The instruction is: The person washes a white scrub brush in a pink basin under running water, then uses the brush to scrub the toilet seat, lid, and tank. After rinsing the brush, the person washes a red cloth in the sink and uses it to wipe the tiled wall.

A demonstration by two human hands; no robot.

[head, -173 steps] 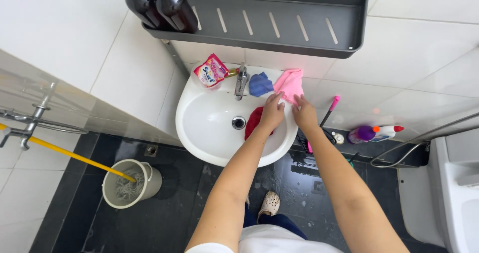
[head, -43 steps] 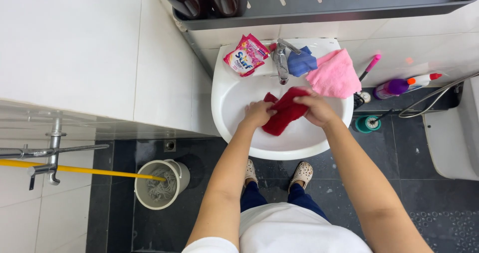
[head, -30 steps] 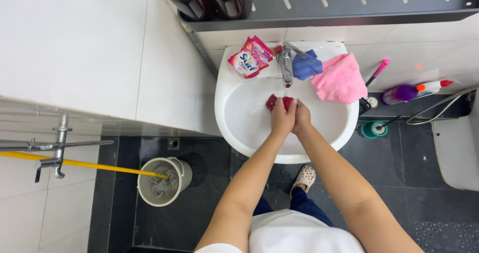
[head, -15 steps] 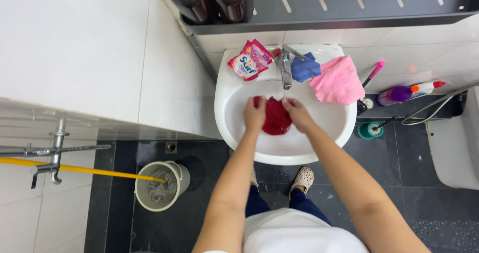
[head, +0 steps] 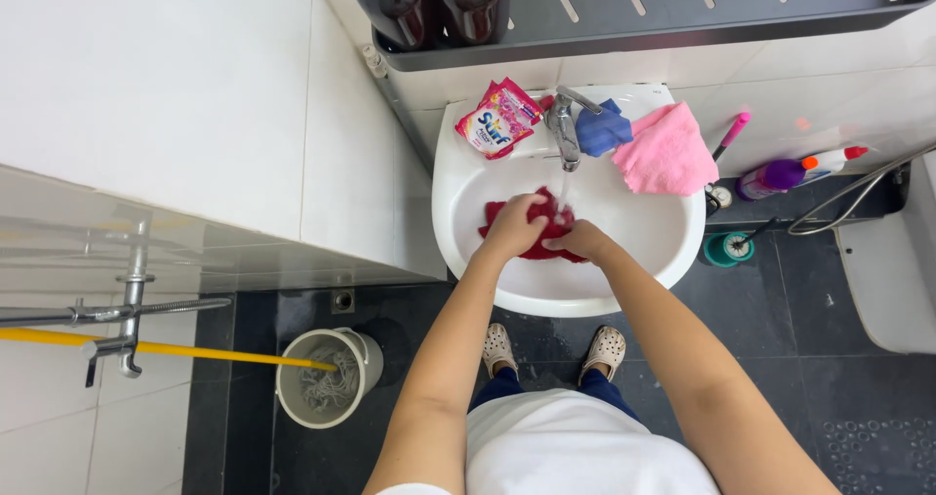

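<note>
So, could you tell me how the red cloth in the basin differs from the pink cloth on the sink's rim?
The red cloth is dark red and bunched; the pink cloth is pale pink and lies spread flatter. The red cloth sits in the sink under the tap's running water, gripped by the left hand and right hand; the pink cloth rests untouched. Both are small soft cloths.

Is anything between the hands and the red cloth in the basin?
Nothing visible. The left hand and right hand both rest directly on the red cloth inside the white basin, below the tap.
</note>
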